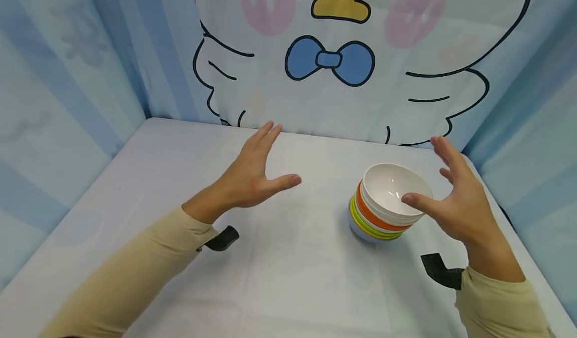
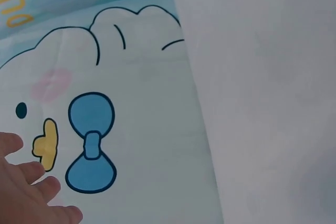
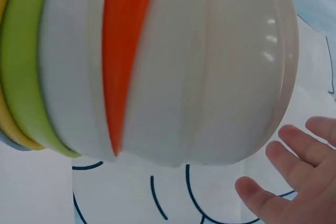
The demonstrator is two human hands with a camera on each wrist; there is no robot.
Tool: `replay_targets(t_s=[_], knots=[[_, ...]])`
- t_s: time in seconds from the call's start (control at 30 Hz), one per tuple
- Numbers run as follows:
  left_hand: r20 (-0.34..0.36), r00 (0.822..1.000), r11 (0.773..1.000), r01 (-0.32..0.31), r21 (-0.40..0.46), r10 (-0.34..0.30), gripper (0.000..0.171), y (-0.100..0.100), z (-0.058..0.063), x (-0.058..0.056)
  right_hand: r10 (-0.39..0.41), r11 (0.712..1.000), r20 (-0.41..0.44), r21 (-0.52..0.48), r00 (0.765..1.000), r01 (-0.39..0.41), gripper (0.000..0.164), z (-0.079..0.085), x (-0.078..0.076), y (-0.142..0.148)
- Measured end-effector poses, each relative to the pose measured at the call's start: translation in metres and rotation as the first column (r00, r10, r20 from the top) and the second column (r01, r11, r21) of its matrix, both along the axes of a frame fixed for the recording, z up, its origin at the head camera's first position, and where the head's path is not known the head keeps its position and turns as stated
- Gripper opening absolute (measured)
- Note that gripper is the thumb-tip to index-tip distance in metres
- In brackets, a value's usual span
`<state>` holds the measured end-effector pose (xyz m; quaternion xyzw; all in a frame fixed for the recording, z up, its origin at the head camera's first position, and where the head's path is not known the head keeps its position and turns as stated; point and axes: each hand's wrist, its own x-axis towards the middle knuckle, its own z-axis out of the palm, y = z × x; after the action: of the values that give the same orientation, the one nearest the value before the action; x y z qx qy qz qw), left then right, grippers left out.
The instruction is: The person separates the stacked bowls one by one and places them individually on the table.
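Steadying the bowl stack (image 1: 382, 213), right side of the desk (image 1: 288, 273), probably wants a low two-sided hold; top white bowl (image 1: 392, 185) sits crooked imo | left grip (image 1: 252, 178) and right grip (image 1: 466, 205) both loose, fingers spread, holding nothing | desk edges kinda close far and right; loads of open room left and near

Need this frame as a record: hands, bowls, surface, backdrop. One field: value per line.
left hand: fingers extended, holding nothing, apart from the bowls
right hand: fingers extended, beside the bowls; thumb contact unclear
bowl stack: nested; white on top, orange, yellow-green, blue lowest; upper bowls tilted
table: white surface, under the stack
backdrop: cartoon print with blue bow tie
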<state>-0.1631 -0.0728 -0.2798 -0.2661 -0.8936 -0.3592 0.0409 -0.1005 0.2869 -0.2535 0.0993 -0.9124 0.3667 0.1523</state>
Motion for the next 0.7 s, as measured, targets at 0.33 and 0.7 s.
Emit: replay_targets(t_s=[0.33,0.7], knots=[[0.093,0.991,0.973,0.079,0.215,-0.1,0.1,0.027,-0.021,-0.003,-0.011,1.0,0.008,-0.022,1.0,0.011,0.109,-0.026,0.006,0.01],[0.162,0.957,0.937,0.184,0.297,-0.239,0.102,0.065,-0.034,-0.005,0.003,0.994,0.143,-0.112,0.99,0.013,0.124,-0.051,0.002,0.014]])
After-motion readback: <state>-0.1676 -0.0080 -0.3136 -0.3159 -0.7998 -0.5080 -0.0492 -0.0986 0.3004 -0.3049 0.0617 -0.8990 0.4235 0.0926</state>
